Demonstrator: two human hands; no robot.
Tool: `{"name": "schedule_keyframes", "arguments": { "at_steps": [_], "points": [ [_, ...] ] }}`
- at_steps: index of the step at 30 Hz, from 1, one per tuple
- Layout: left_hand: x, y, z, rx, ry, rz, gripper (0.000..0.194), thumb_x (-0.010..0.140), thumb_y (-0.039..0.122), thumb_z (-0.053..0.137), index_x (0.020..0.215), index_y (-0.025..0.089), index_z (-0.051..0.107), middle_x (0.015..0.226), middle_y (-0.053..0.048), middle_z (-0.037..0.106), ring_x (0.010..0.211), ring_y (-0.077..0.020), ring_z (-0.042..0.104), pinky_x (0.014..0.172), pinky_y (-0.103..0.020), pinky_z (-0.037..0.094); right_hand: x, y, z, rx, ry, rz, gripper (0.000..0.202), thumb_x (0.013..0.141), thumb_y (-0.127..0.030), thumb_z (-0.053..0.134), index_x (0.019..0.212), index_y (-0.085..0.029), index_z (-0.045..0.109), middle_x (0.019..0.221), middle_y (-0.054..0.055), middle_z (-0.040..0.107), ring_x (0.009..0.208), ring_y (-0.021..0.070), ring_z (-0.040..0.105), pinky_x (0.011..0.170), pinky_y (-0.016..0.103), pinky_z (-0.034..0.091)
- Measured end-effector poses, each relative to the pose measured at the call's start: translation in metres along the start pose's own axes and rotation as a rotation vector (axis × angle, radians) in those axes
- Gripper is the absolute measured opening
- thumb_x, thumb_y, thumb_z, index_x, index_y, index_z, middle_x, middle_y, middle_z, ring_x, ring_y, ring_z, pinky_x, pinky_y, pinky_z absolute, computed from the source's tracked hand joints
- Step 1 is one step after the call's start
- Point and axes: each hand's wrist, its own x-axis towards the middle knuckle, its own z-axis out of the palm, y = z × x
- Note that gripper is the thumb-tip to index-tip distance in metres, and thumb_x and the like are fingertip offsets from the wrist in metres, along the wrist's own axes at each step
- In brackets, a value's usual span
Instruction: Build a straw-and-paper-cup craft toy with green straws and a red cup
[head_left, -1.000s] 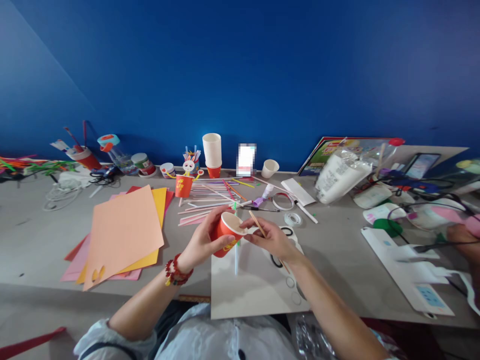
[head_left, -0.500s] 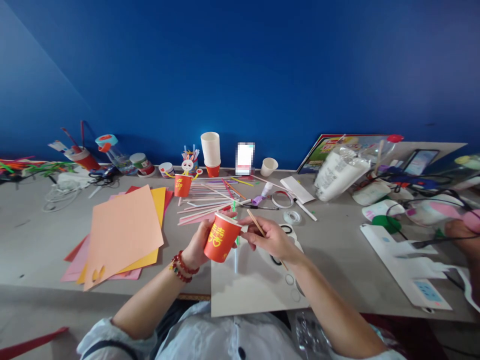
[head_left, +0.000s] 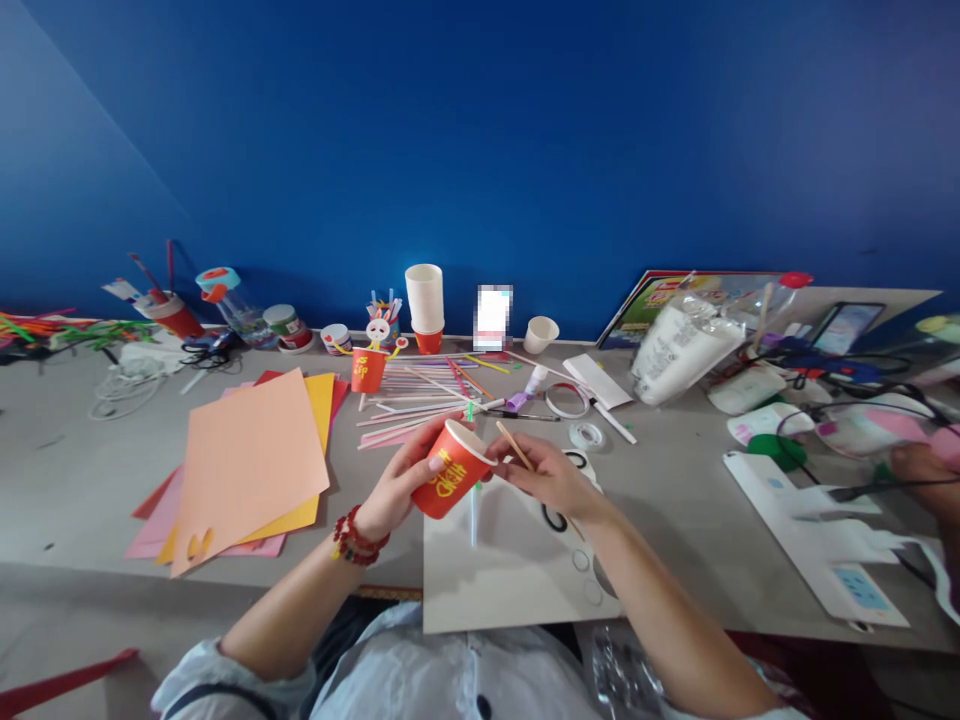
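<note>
The left hand [head_left: 397, 487], a dark red beaded bracelet [head_left: 358, 537] at its wrist, is wrapped around a red paper cup with yellow lettering [head_left: 452, 478] at the centre of the frame, lower half. The cup is tilted, its white rim leaning toward the right side of the picture. Just to the right, the right hand [head_left: 547, 476] has its fingers closed on a thin, light-brown wooden stick [head_left: 516, 446], which slants upward past them; its fingertips are at the cup's rim, though I cannot tell whether they press on it.

Below the hands, at the bottom centre, a flat whitish rectangular board [head_left: 517, 590] lies on the grey counter [head_left: 682, 520]. Left of centre is a fanned stack of peach, yellow, pink and red paper sheets [head_left: 255, 460]. Above the hands, loose slim pastel-coloured sticks [head_left: 431, 388] lie near a red paper cup topped with a white rabbit face [head_left: 368, 370].
</note>
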Motion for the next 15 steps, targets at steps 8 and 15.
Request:
{"name": "schedule_keyframes", "arguments": {
  "at_steps": [8,15],
  "points": [
    [-0.009,0.011,0.017,0.516,-0.052,0.149,0.068,0.084,0.027,0.071,0.145,0.030,0.041,0.150,-0.012,0.041,0.128,-0.0302,0.049,0.096,-0.040,0.053,0.009,0.015,0.000,0.083,0.095,0.101,0.040,0.073,-0.056,0.073,0.089,-0.022,0.062,0.076,0.000,0.062,0.064,0.0150,0.055,0.056,0.025,0.042],
    [-0.012,0.009,0.019,0.620,-0.067,0.211,0.070,0.085,0.022,0.066,0.148,0.030,0.037,0.155,-0.012,0.036,0.136,-0.0317,0.043,0.100,-0.041,0.051,0.007,0.010,-0.002,-0.002,0.123,0.044,0.040,0.076,-0.056,0.070,0.096,-0.023,0.066,0.084,0.004,0.068,0.075,0.0209,0.062,0.063,0.030,0.048]
  ]
}}
